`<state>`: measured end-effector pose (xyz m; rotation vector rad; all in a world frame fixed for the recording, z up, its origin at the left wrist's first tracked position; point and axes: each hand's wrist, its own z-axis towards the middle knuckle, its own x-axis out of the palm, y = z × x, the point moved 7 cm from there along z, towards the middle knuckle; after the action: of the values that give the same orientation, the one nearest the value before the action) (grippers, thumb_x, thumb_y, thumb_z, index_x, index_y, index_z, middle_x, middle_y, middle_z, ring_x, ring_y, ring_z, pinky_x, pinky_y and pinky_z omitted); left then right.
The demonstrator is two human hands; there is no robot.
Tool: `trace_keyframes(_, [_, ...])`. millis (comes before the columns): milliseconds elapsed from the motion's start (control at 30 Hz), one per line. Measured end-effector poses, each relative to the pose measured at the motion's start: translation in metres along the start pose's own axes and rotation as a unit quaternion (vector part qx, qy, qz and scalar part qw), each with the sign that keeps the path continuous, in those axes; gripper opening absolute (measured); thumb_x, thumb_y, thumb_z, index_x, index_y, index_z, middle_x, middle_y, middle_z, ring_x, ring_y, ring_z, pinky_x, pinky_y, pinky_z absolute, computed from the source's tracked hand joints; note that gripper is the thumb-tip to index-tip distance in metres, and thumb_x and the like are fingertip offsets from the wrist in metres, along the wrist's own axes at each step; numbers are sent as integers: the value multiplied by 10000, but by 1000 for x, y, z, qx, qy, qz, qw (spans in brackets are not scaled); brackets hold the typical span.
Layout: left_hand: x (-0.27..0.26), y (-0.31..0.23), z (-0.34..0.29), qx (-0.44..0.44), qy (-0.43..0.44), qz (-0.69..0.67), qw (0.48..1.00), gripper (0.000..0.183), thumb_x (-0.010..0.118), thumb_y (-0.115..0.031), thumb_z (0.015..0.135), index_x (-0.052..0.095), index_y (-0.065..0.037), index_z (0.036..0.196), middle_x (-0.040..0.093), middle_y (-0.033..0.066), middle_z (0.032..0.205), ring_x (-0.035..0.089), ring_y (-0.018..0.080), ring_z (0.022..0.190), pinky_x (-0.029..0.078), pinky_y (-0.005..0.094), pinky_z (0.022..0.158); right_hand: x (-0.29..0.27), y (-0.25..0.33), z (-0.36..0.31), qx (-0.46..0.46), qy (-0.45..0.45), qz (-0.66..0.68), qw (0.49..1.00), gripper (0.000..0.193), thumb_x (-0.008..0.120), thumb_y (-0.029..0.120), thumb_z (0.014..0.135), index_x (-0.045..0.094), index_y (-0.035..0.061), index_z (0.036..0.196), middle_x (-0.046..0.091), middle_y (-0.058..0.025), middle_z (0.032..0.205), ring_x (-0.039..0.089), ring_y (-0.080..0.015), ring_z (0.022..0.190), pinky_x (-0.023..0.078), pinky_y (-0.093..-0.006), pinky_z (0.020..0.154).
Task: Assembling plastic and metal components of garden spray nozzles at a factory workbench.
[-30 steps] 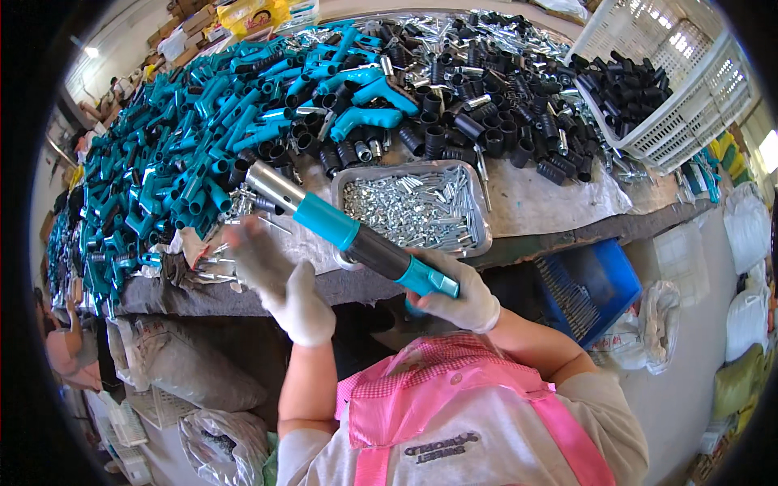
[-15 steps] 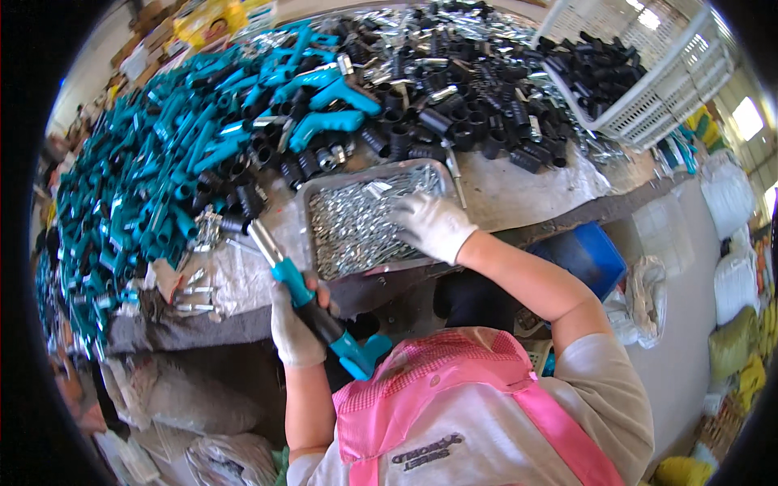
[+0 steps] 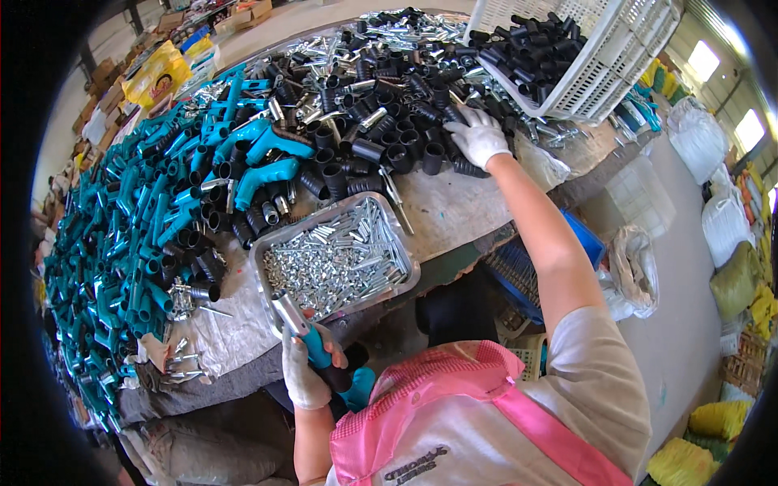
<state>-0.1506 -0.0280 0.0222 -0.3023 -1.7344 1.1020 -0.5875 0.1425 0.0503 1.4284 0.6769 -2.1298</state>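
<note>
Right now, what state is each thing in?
Left hand: gloved, closed around teal tool.
Teal tool: held slanting.
Right hand: gloved, open at black sleeves.
Grey tray: filled with small metal parts.
White basket: open, partly filled with black pieces.
Blue bin: open, partly hidden.

wide head-worn fisheye view, facing down, near the workbench (image 3: 455,264)

Table (image 3: 450,270) topped with pale sheet (image 3: 462,215). Teal parts (image 3: 134,231) heaped left; black sleeves (image 3: 397,156) piled centre, chrome pieces (image 3: 373,119) among them. Metal tray (image 3: 369,301) near front edge, rod (image 3: 395,197) just beside it. White crate (image 3: 609,73) at right.
</note>
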Motion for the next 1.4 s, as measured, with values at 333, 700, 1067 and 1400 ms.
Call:
trace_keyframes(333, [-8,8,2,15,-16,47,999,539,509,-392,923,378,0,1269,483,81,733,504,158,557,431,279,496,13,-56,44,187,-52,19,981,320,587,325,817,625,181,1101,430,-74,1357,411,-311,1223,375,-449,980])
trace_keyframes(700, [-21,9,0,-15,51,35,998,488,520,-441,897,453,-3,1102,514,89,717,512,168,578,427,285,549,-102,238,53,-291,-46,378,878,230,567,186,850,615,97,1057,647,-104,968,616,-283,917,490,-374,822])
trace_keyframes(1067, [-32,6,-7,13,77,-37,996,518,528,-462,892,443,-10,1128,519,89,743,515,163,599,427,288,571,-75,523,24,-472,47,53,879,331,615,211,724,622,106,1038,627,-93,1023,531,-280,1044,408,-412,906])
trace_keyframes(1400, [-36,2,-5,22,80,-66,994,500,493,-424,921,437,-3,1184,526,84,761,520,150,625,426,264,588,-90,483,3,-410,-117,228,875,214,580,187,767,644,144,967,646,-75,920,565,-265,920,415,-398,864])
